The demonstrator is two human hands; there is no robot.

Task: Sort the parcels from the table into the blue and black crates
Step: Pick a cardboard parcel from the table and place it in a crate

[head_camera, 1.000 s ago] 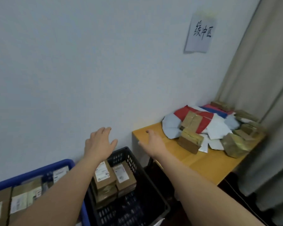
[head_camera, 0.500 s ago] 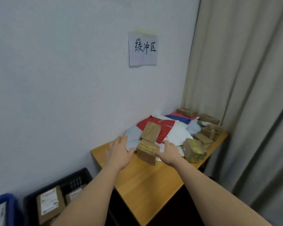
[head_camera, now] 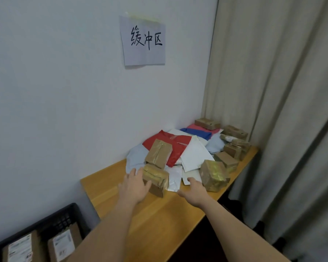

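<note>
Head view: left hand (head_camera: 134,186) open against taped brown parcel (head_camera: 155,179) – right hand (head_camera: 192,191) open (touching nothing).

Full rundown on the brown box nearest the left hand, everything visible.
The brown box is a small cardboard parcel wrapped in glossy clear tape, with yellowish tape strips along its top. It stands at the near edge of the parcel pile on the wooden table, tilted slightly, its right side over a white mailer. A second taped box leans just behind it. The left hand touches its left face with straight fingers; it is not yet gripped.
</note>
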